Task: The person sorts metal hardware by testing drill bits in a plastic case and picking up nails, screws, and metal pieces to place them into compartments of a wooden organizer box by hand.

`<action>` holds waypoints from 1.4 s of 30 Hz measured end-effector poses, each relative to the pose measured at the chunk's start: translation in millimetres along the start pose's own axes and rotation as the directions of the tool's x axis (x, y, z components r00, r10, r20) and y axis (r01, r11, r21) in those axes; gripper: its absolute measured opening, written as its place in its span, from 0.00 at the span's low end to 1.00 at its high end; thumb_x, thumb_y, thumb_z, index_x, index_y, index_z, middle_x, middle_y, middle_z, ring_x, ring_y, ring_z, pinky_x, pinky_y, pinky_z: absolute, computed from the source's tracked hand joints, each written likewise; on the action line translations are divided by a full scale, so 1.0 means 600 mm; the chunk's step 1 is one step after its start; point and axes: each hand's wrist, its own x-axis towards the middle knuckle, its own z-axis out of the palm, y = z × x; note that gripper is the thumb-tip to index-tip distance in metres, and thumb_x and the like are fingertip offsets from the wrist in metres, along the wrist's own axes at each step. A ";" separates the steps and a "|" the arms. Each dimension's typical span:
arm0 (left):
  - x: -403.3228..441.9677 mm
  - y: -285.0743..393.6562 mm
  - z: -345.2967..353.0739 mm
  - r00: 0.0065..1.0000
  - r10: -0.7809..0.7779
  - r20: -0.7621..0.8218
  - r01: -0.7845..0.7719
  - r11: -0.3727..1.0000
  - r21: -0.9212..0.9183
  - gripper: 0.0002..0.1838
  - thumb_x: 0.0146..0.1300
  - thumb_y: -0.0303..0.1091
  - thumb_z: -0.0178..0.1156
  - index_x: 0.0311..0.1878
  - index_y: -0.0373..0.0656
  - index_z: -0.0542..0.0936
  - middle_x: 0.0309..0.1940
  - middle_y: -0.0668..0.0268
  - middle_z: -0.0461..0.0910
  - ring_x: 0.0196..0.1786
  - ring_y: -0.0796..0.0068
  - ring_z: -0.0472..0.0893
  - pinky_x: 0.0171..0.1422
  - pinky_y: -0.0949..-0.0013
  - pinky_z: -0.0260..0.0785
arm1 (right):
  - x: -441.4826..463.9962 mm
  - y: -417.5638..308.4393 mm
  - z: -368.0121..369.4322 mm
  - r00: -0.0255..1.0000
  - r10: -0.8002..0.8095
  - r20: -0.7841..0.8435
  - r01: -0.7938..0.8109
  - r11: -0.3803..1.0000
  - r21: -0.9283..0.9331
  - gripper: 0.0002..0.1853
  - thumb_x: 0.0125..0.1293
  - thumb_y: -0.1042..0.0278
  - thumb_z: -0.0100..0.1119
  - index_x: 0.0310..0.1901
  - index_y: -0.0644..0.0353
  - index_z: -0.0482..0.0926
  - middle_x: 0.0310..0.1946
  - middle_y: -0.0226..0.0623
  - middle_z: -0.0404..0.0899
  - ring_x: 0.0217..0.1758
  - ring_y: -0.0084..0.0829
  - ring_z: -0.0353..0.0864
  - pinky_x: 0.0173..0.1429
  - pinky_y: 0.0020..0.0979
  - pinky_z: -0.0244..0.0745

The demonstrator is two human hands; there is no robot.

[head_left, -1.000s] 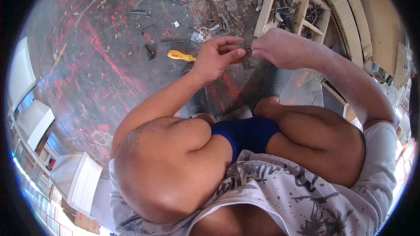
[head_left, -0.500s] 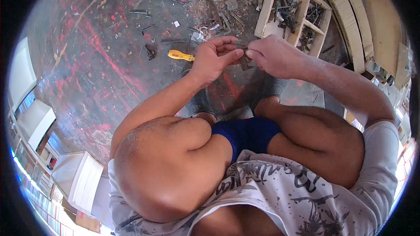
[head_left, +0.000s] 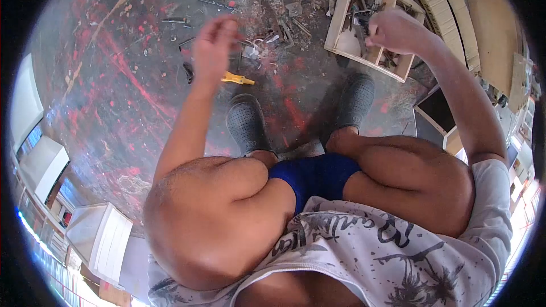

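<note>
My right hand (head_left: pixel 398 31) is over the divided wooden box (head_left: pixel 364 61), its fingers curled together; whatever they may hold is too small to make out. Metal pieces (head_left: pixel 363 7) lie in the box's compartments beside it. My left hand (head_left: pixel 213 48) is raised over the floor on the left, smeared by motion, and I cannot tell what it holds. Just below that hand, a yellow-handled screwdriver (head_left: pixel 238 79) lies on the floor, partly covered by the wrist.
Scattered metal scraps (head_left: pixel 287 31) and dust cover the floor at the top middle. Long cardboard pieces (head_left: pixel 449 17) stand right of the box. Two dark clogs (head_left: pixel 245 122) are on my feet. White cabinets (head_left: pixel 99 239) line the lower left.
My hands have parted from above the clogs, where they held a small dark piece together. The left moved left toward the screwdriver, the right moved up and right over the box.
</note>
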 end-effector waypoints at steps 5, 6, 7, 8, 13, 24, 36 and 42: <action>0.050 -0.075 -0.173 0.703 0.517 -0.489 -0.214 0.809 0.548 0.16 0.75 0.38 0.62 0.58 0.38 0.80 0.47 0.64 0.83 0.42 0.73 0.78 0.49 0.69 0.72 | 0.066 -0.081 0.011 0.945 -0.194 -0.264 0.203 0.979 0.010 0.16 0.68 0.56 0.66 0.43 0.63 0.83 0.39 0.49 0.86 0.48 0.54 0.86 0.52 0.52 0.81; 0.046 -0.094 -0.194 0.662 0.546 -0.513 -0.195 0.787 0.585 0.18 0.75 0.38 0.62 0.60 0.36 0.78 0.48 0.63 0.83 0.43 0.72 0.78 0.51 0.67 0.72 | 0.078 -0.110 0.012 0.948 -0.211 -0.238 0.225 0.974 0.034 0.15 0.68 0.58 0.66 0.43 0.63 0.83 0.39 0.50 0.86 0.48 0.55 0.86 0.53 0.53 0.81; 0.040 -0.111 -0.210 0.620 0.575 -0.534 -0.172 0.764 0.622 0.19 0.75 0.37 0.62 0.61 0.35 0.76 0.48 0.63 0.82 0.44 0.70 0.77 0.53 0.66 0.72 | 0.097 -0.127 0.027 0.949 -0.229 -0.215 0.244 0.969 0.045 0.14 0.67 0.59 0.66 0.43 0.63 0.83 0.39 0.51 0.86 0.48 0.55 0.86 0.53 0.53 0.81; 0.031 -0.130 -0.225 0.612 0.600 -0.515 -0.121 0.715 0.689 0.20 0.75 0.37 0.61 0.62 0.35 0.75 0.49 0.62 0.81 0.45 0.69 0.77 0.54 0.65 0.71 | 0.121 -0.138 0.052 0.950 -0.247 -0.192 0.262 0.963 0.055 0.14 0.67 0.61 0.66 0.44 0.63 0.82 0.39 0.51 0.86 0.48 0.56 0.86 0.53 0.54 0.81; 0.000 -0.175 -0.259 0.512 0.540 -0.668 -0.020 0.785 0.619 0.22 0.73 0.37 0.62 0.63 0.35 0.73 0.50 0.58 0.78 0.48 0.62 0.77 0.58 0.60 0.71 | 0.196 -0.140 0.126 0.939 -0.292 -0.180 0.296 0.955 -0.010 0.11 0.59 0.68 0.68 0.42 0.62 0.80 0.37 0.48 0.85 0.47 0.54 0.85 0.51 0.53 0.78; 0.005 -0.179 -0.262 0.660 0.607 -0.443 0.025 0.572 0.820 0.22 0.68 0.39 0.65 0.61 0.40 0.74 0.46 0.61 0.79 0.47 0.59 0.77 0.58 0.54 0.69 | 0.210 -0.130 0.101 0.977 -0.196 -0.087 0.214 0.894 0.393 0.11 0.58 0.70 0.62 0.43 0.62 0.78 0.30 0.47 0.79 0.37 0.45 0.83 0.46 0.44 0.76; 0.006 -0.181 -0.263 0.687 0.580 -0.438 0.072 0.545 0.835 0.23 0.65 0.39 0.66 0.60 0.42 0.75 0.42 0.66 0.79 0.46 0.63 0.77 0.58 0.55 0.67 | 0.226 -0.110 0.096 0.970 -0.208 -0.126 0.220 0.972 0.089 0.11 0.60 0.66 0.64 0.43 0.59 0.83 0.35 0.50 0.85 0.45 0.53 0.86 0.52 0.50 0.80; 0.006 -0.184 -0.266 0.683 0.608 -0.406 0.043 0.521 0.852 0.22 0.64 0.39 0.67 0.59 0.43 0.76 0.41 0.66 0.80 0.45 0.62 0.77 0.58 0.54 0.67 | 0.194 -0.137 0.068 0.936 -0.299 -0.187 0.320 0.943 0.093 0.11 0.64 0.62 0.67 0.43 0.57 0.85 0.37 0.48 0.86 0.46 0.52 0.87 0.52 0.49 0.81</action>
